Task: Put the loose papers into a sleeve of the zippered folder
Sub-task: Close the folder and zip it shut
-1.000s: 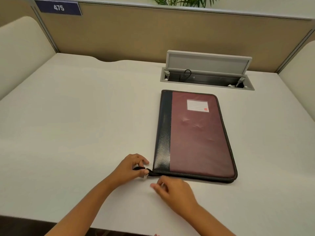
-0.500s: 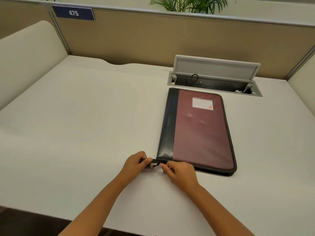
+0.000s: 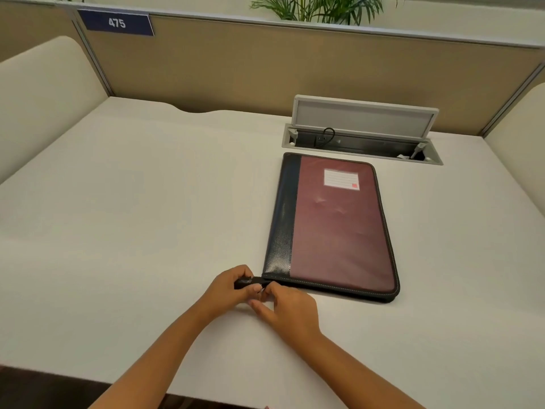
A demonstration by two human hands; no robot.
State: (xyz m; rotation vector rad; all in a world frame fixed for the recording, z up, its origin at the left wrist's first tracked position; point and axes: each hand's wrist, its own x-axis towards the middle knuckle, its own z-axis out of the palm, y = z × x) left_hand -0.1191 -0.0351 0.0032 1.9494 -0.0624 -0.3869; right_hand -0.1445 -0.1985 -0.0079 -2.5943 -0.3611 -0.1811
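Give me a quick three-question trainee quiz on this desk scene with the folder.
1. True or false: the folder lies shut on the desk.
2. Where do the left hand and right hand meet? A) the label B) the folder's near left corner C) the cable box
3. Fill in: the sign reads ___.

Key: 1 true; 2 B; 3 475.

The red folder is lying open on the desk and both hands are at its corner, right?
Not quite. The head view shows the folder lying closed, still zipped, on the desk. The left hand and right hand are indeed at its near corner.
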